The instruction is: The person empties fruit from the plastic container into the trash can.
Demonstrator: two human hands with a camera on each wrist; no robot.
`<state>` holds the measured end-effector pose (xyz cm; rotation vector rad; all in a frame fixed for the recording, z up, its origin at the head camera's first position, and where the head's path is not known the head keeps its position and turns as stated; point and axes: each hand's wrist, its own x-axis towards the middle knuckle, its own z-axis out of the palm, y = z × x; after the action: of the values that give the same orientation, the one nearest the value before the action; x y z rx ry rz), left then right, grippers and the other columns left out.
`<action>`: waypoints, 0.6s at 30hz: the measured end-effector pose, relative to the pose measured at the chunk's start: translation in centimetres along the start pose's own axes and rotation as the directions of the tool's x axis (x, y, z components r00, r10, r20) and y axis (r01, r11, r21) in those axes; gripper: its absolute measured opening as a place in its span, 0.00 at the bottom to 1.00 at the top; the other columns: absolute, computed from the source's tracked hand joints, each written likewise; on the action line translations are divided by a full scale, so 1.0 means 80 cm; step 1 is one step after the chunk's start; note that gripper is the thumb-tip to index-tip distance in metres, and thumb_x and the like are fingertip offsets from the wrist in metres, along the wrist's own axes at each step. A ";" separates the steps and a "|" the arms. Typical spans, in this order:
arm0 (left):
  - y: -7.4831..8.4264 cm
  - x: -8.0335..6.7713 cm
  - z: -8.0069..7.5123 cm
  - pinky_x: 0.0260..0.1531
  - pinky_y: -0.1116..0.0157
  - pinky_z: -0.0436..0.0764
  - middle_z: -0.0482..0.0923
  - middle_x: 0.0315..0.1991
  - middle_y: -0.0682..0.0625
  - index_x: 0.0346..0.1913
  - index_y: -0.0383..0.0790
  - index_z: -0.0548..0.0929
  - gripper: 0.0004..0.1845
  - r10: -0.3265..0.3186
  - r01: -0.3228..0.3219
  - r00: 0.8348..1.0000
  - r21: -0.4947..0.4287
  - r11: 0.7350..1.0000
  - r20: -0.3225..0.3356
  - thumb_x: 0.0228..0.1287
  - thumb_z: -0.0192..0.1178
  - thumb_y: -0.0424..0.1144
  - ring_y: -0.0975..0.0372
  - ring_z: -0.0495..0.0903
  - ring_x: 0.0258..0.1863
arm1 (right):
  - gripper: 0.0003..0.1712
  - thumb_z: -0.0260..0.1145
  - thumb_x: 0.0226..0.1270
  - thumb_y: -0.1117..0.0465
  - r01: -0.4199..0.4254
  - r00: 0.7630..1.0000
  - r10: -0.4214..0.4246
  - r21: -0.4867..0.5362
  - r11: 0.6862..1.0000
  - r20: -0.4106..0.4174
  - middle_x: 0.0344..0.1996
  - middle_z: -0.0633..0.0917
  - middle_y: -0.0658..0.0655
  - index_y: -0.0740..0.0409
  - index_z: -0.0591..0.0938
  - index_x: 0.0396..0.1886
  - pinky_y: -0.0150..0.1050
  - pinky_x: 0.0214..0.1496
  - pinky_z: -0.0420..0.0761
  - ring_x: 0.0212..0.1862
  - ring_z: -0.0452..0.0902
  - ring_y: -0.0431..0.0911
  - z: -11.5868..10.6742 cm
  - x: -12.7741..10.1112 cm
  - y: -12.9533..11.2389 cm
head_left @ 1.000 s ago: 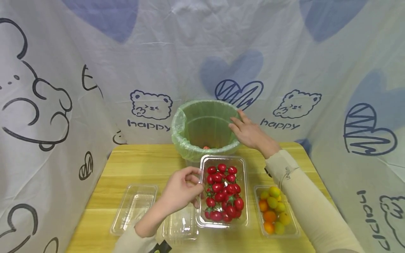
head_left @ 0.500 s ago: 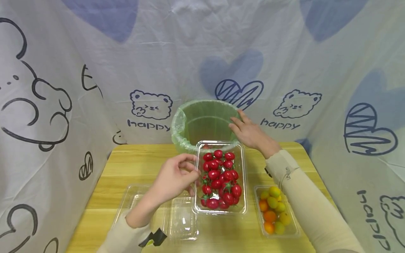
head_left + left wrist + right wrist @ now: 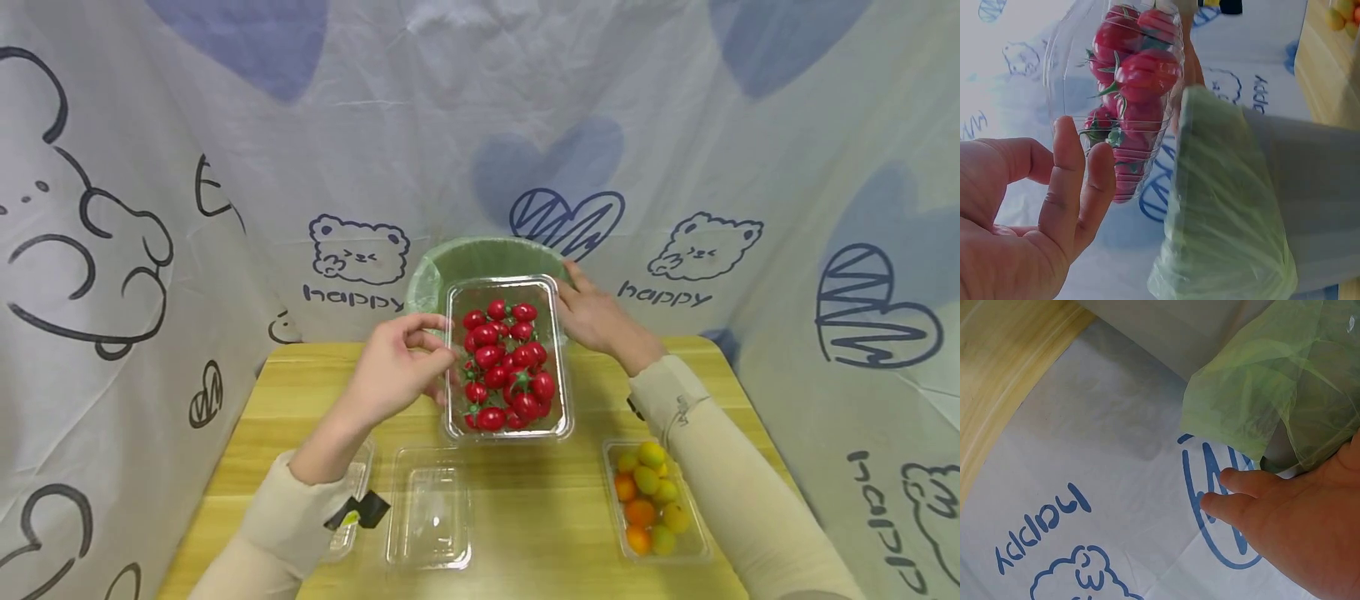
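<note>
My left hand (image 3: pixel 411 360) pinches the left edge of a clear plastic tray of red cherry tomatoes (image 3: pixel 504 358) and holds it in the air, tilted, in front of a bin with a green liner (image 3: pixel 429 279). In the left wrist view the tray (image 3: pixel 1132 87) stands beside my left hand (image 3: pixel 1060 206), close to the green-lined bin (image 3: pixel 1229 206). My right hand (image 3: pixel 596 317) rests on the bin's right rim with its fingers stretched out. The right wrist view shows my right hand (image 3: pixel 1291 519) against the green liner (image 3: pixel 1260 381).
On the wooden table (image 3: pixel 540 508) a clear tray of yellow and orange tomatoes (image 3: pixel 649 498) sits at the right. An empty clear tray (image 3: pixel 429 508) lies at the front middle, another partly under my left sleeve. A printed white cloth hangs behind and beside the table.
My left hand has lifted the tray of red tomatoes off the table and carried it up and back, in front of the bin. My right hand has stayed on the rim.
</note>
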<state>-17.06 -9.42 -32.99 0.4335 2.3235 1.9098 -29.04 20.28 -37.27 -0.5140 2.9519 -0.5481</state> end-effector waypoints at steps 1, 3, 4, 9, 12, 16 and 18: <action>0.000 0.004 -0.002 0.23 0.53 0.90 0.87 0.37 0.32 0.63 0.24 0.76 0.22 -0.002 0.002 1.000 -0.002 1.000 -0.013 0.65 0.60 0.24 0.58 0.85 0.19 | 0.40 0.33 0.87 0.40 -0.003 1.000 0.003 0.005 1.000 0.000 0.87 0.36 0.62 0.57 0.55 0.86 0.69 0.83 0.54 0.82 0.47 0.73 0.000 0.000 0.000; -0.002 0.012 -0.007 0.23 0.56 0.91 0.87 0.37 0.32 0.63 0.25 0.77 0.22 -0.012 0.012 0.999 -0.008 1.000 -0.036 0.65 0.60 0.24 0.58 0.86 0.21 | 0.40 0.32 0.86 0.40 -0.007 1.000 0.007 0.012 1.000 0.006 0.87 0.36 0.62 0.56 0.54 0.86 0.69 0.84 0.53 0.83 0.45 0.72 0.001 0.000 -0.001; -0.002 0.016 -0.008 0.23 0.57 0.91 0.87 0.38 0.33 0.63 0.25 0.77 0.22 -0.018 0.018 0.999 -0.009 1.000 -0.046 0.65 0.61 0.24 0.58 0.87 0.21 | 0.39 0.32 0.87 0.40 -0.008 1.000 0.008 0.013 1.000 0.008 0.87 0.35 0.63 0.56 0.54 0.86 0.69 0.84 0.52 0.84 0.43 0.71 0.001 0.001 -0.001; -0.007 0.034 -0.015 0.24 0.57 0.91 0.87 0.41 0.31 0.64 0.26 0.77 0.24 -0.032 0.032 0.996 -0.008 0.999 -0.086 0.65 0.61 0.25 0.59 0.87 0.23 | 0.39 0.34 0.87 0.39 -0.017 1.000 0.017 0.025 1.000 0.009 0.87 0.35 0.62 0.53 0.55 0.87 0.72 0.83 0.50 0.84 0.42 0.71 0.001 0.001 -0.001; -0.008 0.044 -0.018 0.25 0.55 0.91 0.87 0.41 0.31 0.65 0.25 0.76 0.24 -0.030 0.031 0.994 0.008 0.999 -0.105 0.65 0.60 0.25 0.60 0.87 0.23 | 0.39 0.33 0.87 0.39 -0.019 1.000 0.019 0.022 1.000 0.008 0.87 0.35 0.62 0.52 0.54 0.87 0.73 0.83 0.50 0.84 0.41 0.71 0.001 0.000 -0.001; -0.005 0.055 -0.021 0.26 0.54 0.92 0.87 0.41 0.32 0.65 0.25 0.76 0.25 -0.026 0.031 0.992 0.035 0.999 -0.126 0.64 0.58 0.25 0.60 0.87 0.22 | 0.39 0.34 0.87 0.39 -0.019 1.000 0.019 0.018 1.000 0.006 0.87 0.36 0.62 0.53 0.54 0.87 0.71 0.83 0.50 0.85 0.42 0.70 0.000 -0.001 -0.002; -0.002 0.061 -0.022 0.26 0.54 0.92 0.87 0.40 0.33 0.64 0.25 0.77 0.24 -0.023 0.029 0.990 0.044 0.999 -0.138 0.64 0.58 0.25 0.61 0.87 0.22 | 0.38 0.34 0.87 0.40 -0.019 1.000 0.019 0.018 1.000 0.008 0.87 0.36 0.62 0.53 0.54 0.87 0.70 0.84 0.50 0.85 0.41 0.70 0.000 -0.001 -0.002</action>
<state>-22.18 -9.72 -32.34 0.2829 2.4494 1.9355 -28.93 20.18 -37.25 -0.4842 2.9388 -0.5689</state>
